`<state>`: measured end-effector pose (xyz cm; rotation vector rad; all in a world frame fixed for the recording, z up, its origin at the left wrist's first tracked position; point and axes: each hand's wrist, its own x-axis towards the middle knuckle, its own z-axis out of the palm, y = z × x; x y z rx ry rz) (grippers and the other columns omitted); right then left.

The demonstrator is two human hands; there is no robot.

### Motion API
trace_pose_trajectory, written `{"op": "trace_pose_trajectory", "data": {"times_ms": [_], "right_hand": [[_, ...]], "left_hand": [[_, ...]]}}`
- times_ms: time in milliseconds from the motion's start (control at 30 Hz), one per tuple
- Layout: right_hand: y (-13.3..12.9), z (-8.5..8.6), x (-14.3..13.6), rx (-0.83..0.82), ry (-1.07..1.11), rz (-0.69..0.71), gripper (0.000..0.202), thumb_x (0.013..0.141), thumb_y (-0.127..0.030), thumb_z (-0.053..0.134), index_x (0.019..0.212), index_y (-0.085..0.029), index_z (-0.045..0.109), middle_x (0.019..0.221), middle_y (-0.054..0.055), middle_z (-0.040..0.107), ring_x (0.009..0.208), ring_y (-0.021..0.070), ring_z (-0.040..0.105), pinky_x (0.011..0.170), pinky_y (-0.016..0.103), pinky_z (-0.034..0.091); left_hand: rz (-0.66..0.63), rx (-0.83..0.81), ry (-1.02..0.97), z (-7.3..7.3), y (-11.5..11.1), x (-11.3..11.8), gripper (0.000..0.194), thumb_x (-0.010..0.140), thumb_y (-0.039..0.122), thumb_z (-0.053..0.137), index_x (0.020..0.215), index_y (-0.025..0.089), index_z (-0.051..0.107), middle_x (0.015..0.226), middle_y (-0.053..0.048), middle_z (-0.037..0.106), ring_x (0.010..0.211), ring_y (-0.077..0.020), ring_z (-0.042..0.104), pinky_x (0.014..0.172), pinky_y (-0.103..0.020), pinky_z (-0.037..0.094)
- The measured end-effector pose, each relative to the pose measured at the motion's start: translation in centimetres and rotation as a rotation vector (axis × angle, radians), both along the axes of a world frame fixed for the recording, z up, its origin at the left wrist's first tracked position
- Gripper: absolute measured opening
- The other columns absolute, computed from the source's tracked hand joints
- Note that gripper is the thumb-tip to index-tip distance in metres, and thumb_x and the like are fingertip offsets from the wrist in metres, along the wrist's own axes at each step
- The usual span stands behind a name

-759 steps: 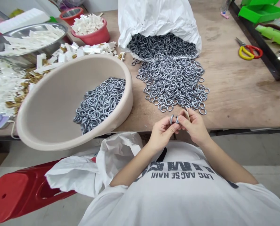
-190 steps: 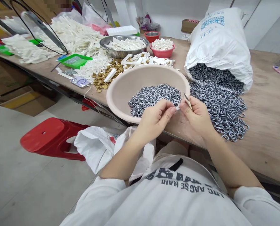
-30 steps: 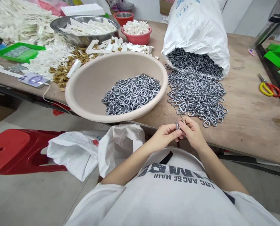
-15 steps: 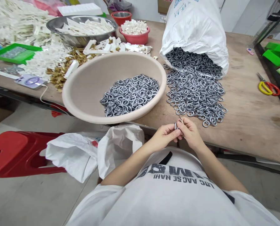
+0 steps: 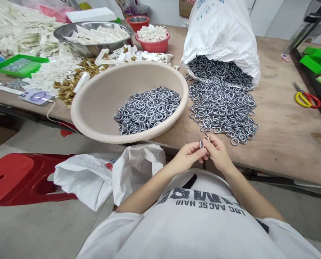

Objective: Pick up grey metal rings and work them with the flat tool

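At the table's front edge my two hands meet, fingertips together. My left hand [image 5: 189, 154] pinches a small grey ring [image 5: 201, 144] between thumb and fingers. A thin pointed tool [image 5: 207, 136] sits in the closed fingers of my right hand [image 5: 216, 149], its tip poking out beyond them; its exact kind is too small to make out. Just beyond my hands lies a heap of grey rings [image 5: 222, 104], spilling from a white sack [image 5: 222, 36]. To the left, a large beige basin [image 5: 95, 104] holds more rings [image 5: 149, 109].
Yellow-and-red scissors [image 5: 307, 99] lie at the right. Behind the basin are a steel bowl [image 5: 88, 48], a red bowl [image 5: 156, 45] and piled white pieces [image 5: 14, 32]. A phone [image 5: 36, 96] rests near the left edge. A red stool [image 5: 12, 176] and white bags [image 5: 85, 176] stand below.
The view has shifted slightly. My hands keep nearly the same pose, the ring still in the left and the pointed tool still in the right.
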<state>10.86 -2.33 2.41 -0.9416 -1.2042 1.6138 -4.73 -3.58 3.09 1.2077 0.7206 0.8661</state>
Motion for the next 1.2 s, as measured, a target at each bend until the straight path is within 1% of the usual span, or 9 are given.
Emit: {"op": "trace_pose_trajectory", "data": {"times_ms": [167,400,633,800,1033,1200], "right_hand": [[-0.03,-0.18,0.09,0.011,0.011,0.004,0.028,0.094,-0.046,0.062,0.086,-0.022,0.053,0.062,-0.008,0.052,0.042,0.0058,0.051,0.04,0.018,0.041],[-0.12,-0.21,0.13,0.006,0.034,0.004,0.027,0.094,-0.046,0.062,0.086,-0.022,0.053,0.062,-0.009,0.051,0.042,0.0056,0.049,0.04,0.018,0.041],[-0.13,-0.21,0.03,0.013,0.01,-0.003,0.029,0.095,-0.047,0.061,0.085,-0.021,0.052,0.061,-0.009,0.051,0.042,0.0057,0.05,0.04,0.018,0.041],[-0.03,-0.37,-0.07,0.023,0.003,-0.001,0.029,0.095,-0.047,0.061,0.085,-0.022,0.052,0.061,-0.009,0.05,0.042,0.0061,0.05,0.039,0.018,0.041],[0.12,-0.57,-0.13,0.037,-0.013,-0.009,0.027,0.096,-0.045,0.061,0.086,-0.021,0.053,0.064,-0.009,0.05,0.044,0.0051,0.049,0.041,0.018,0.042],[0.12,-0.6,-0.27,0.042,-0.046,-0.043,0.028,0.094,-0.047,0.061,0.087,-0.021,0.054,0.065,-0.009,0.051,0.043,0.005,0.049,0.04,0.018,0.041]], "left_hand": [[0.001,0.009,0.004,0.24,-0.01,0.14,0.034,0.094,0.045,0.061,0.085,0.012,0.063,0.08,-0.004,0.064,0.071,-0.0107,0.058,0.067,-0.023,0.047],[0.003,0.006,0.009,0.1,-0.07,0.24,0.034,0.094,0.044,0.061,0.085,0.012,0.063,0.08,-0.004,0.064,0.072,-0.0108,0.058,0.067,-0.023,0.048],[0.012,-0.007,0.008,0.11,-0.15,0.21,0.036,0.092,0.047,0.063,0.085,0.012,0.063,0.08,-0.004,0.063,0.071,-0.0106,0.057,0.067,-0.023,0.047],[0.02,-0.023,0.012,-0.03,-0.06,0.12,0.039,0.09,0.051,0.065,0.086,0.012,0.064,0.079,-0.004,0.064,0.071,-0.0112,0.057,0.066,-0.023,0.047],[0.028,-0.046,-0.007,-0.44,0.06,0.08,0.038,0.089,0.05,0.066,0.086,0.012,0.064,0.079,-0.004,0.063,0.071,-0.0113,0.058,0.066,-0.024,0.048],[0.024,-0.042,-0.017,-0.7,0.18,0.03,0.038,0.09,0.049,0.065,0.088,0.012,0.064,0.08,-0.004,0.063,0.071,-0.0109,0.057,0.066,-0.023,0.047]]}}
